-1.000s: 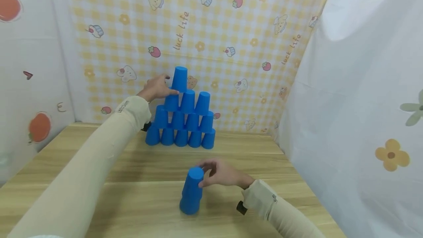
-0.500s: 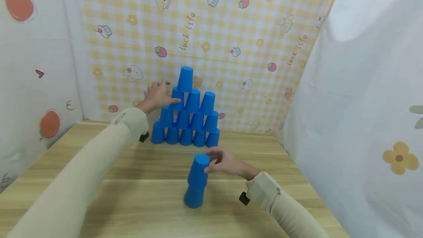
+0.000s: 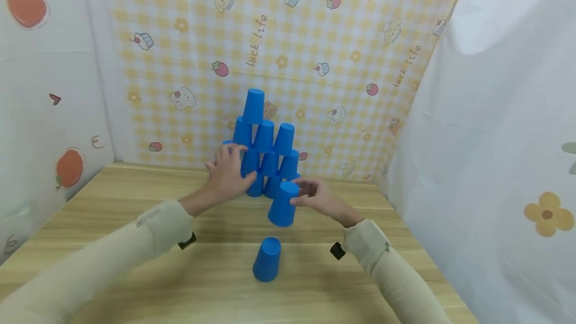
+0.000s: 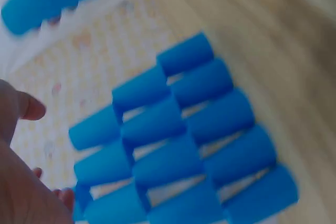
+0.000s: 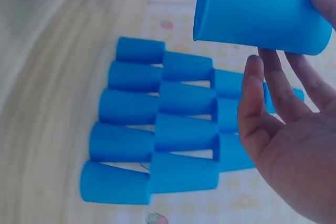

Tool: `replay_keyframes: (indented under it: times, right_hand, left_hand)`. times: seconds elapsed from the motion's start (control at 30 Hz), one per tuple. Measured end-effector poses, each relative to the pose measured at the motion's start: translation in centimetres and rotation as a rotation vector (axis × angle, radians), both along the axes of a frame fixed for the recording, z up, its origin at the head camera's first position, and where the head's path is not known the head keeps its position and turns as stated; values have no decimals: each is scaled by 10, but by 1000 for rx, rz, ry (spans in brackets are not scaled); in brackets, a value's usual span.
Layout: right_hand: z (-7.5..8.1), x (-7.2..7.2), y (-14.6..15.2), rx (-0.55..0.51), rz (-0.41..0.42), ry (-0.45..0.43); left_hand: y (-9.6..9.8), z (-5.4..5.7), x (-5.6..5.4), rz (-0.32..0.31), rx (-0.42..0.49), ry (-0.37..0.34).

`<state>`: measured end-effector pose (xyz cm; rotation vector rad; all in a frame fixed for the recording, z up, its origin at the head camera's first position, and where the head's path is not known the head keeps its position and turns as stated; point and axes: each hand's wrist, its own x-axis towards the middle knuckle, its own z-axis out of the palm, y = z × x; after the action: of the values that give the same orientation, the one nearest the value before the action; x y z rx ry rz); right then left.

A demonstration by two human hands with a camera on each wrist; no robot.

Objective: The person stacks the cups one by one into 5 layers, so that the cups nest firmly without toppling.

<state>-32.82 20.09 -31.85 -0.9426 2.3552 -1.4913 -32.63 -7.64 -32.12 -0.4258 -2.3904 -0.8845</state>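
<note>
In the head view my right hand (image 3: 321, 199) pinches an upside-down blue cup (image 3: 282, 209) near its base and holds it above the table. The right wrist view has this cup (image 5: 257, 14) close up, thumb on one side and fingertips on the other. My left hand (image 3: 227, 174) is before the left side of a pyramid of blue cups, fingers spread and holding nothing. It hides some lower cups in the head view. A single top cup (image 3: 254, 106) stands over the left part of a row of three. Another blue cup (image 3: 267, 261) stands upside down on the table nearer me.
The pyramid rests toward the back of the wooden table (image 3: 202, 284). Behind it hangs a yellow checked cloth (image 3: 306, 39) with cartoon prints. White cloth (image 3: 486, 154) lines the right side, and more hangs on the left.
My right hand has lifted the upper cup off the lower one and carried it toward the pyramid. My left hand has come down and away from the top cup, toward me.
</note>
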Motion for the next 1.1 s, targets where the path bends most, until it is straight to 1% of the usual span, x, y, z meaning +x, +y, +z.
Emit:
replay_keyframes:
  times: [0.1, 0.13, 0.17, 0.23, 0.27, 0.37, 0.43, 0.53, 0.63, 0.73, 0.83, 0.97, 1.1]
  right_hand:
    - [8, -9, 0, -18, -96, 29]
    - [10, -12, -1, -24, -129, 40]
    - [13, -16, -2, -26, -159, 57]
    - [18, -23, -4, -28, -223, 83]
    - [21, -27, -5, -29, -252, 95]
    - [31, -38, -9, -48, -320, 127]
    - [40, -44, -13, -64, -357, 134]
    - [55, -54, -20, -105, -387, 158]
    - [72, -62, -30, -127, -418, 186]
    - [88, -69, -39, -122, -441, 229]
    - [99, -79, -49, -110, -461, 273]
    - [108, -92, -60, -81, -485, 295]
    - [112, -104, -67, -70, -545, 269]
  left_hand:
    - [13, -15, 17, -95, 14, 9]
    - [17, -19, 22, -127, 15, 0]
    - [20, -22, 27, -161, 22, -26]
    - [26, -28, 34, -220, 26, -105]
    - [28, -30, 37, -245, 25, -164]
    - [32, -41, 41, -327, 0, -328]
    - [32, -52, 42, -393, -28, -408]
    - [31, -66, 45, -501, -84, -469]
    - [30, -72, 48, -578, -144, -501]
    - [29, -73, 49, -608, -190, -531]
    - [27, -73, 50, -613, -197, -558]
    - [23, -74, 50, -613, -212, -580]
    - [20, -76, 49, -632, -239, -565]
